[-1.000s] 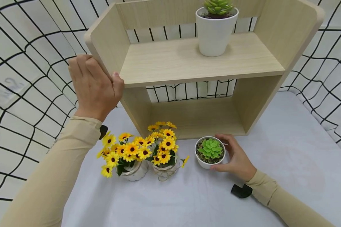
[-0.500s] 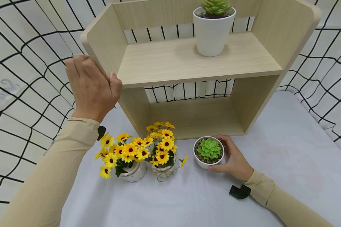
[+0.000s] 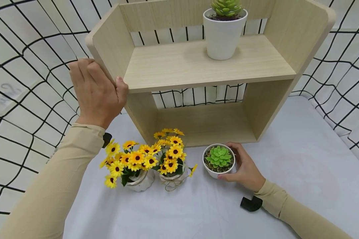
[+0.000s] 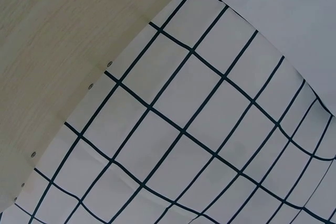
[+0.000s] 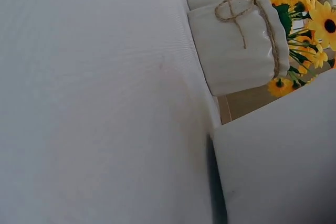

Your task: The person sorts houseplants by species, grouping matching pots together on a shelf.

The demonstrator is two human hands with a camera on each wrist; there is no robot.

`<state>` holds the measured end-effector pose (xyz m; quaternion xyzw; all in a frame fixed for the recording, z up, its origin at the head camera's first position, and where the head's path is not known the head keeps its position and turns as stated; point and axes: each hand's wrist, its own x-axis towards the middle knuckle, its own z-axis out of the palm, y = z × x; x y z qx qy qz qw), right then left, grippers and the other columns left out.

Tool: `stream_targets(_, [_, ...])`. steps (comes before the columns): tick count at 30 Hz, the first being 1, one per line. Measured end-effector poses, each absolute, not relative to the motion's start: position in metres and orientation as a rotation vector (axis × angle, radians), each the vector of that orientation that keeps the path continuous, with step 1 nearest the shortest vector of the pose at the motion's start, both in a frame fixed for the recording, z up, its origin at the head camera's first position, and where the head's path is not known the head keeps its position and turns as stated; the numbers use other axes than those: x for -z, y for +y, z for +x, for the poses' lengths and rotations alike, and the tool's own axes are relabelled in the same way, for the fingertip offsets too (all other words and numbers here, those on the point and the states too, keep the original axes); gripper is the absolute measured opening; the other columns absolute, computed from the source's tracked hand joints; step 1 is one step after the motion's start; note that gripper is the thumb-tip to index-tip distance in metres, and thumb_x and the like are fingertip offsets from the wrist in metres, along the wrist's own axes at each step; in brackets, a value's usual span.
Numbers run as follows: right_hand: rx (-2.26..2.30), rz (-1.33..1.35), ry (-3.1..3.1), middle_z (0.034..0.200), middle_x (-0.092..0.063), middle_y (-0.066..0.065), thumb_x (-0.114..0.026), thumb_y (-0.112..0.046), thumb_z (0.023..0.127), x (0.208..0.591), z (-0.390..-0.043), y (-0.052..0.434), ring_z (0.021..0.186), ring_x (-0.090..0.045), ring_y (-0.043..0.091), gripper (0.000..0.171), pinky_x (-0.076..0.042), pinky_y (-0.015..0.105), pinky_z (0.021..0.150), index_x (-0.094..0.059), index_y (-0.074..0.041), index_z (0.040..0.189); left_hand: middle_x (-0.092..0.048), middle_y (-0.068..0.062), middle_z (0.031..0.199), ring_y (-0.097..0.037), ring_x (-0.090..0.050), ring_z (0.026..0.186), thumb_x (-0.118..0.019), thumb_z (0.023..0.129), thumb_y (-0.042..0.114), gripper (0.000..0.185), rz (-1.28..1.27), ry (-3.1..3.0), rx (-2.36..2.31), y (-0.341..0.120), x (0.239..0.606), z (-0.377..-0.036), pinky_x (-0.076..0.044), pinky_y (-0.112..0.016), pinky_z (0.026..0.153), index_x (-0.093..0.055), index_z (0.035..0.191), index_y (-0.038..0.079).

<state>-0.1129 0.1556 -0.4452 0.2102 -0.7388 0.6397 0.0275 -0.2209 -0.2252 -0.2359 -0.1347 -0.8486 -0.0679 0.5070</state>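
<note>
In the head view my left hand (image 3: 98, 91) grips the left side panel of a pale wooden two-tier shelf (image 3: 179, 71), the thumb by its front edge. My right hand (image 3: 245, 167) holds a small white pot with a green succulent (image 3: 218, 157) from its right side, just in front of the lower tier. The pot's smooth white wall (image 5: 283, 156) fills the lower right of the right wrist view. The left wrist view shows the wooden panel (image 4: 68, 40) along a wire grid, without the hand.
Two whitish pots of yellow flowers, the left one (image 3: 139, 181) and the twine-tied one (image 3: 173, 179), stand left of the succulent. A taller white succulent pot (image 3: 223, 36) sits on the upper tier. Black wire mesh (image 3: 33, 99) surrounds the white-covered table (image 3: 179, 215).
The view has shifted slightly. My right hand and the small succulent pot have moved a little to the left. My left hand keeps its place on the shelf panel.
</note>
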Motion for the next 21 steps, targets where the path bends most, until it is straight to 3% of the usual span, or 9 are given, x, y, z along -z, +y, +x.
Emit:
stream_targets(11, [-1.886,0.561,-2.297,0.133,-0.054,-0.010,-0.091,0.009,0.058,0.426,-0.108,0.153,0.122,-0.053,-0.001,0.096,-0.040,0.008,0.106,-0.043,0.004,0.141,-0.044,-0.028,0.111,-0.043,-0.034,0.101,-0.032,0.097,0.031,0.041,-0.332,-2.035,0.143,-0.226,0.236,-0.222,-0.024,-0.055,0.090,-0.040,0.117,-0.003])
stream_targets(21, [-1.936,0.631,-2.181,0.134,-0.053,-0.005,-0.085,0.020,0.057,0.391,-0.109,0.152,0.121,-0.054,0.006,0.097,-0.046,0.011,0.102,-0.038,0.009,0.141,-0.045,-0.029,0.109,-0.044,-0.033,0.099,-0.033,0.096,0.029,0.039,-0.351,-2.009,0.148,-0.227,0.237,-0.222,-0.025,-0.054,0.088,-0.040,0.116,-0.004])
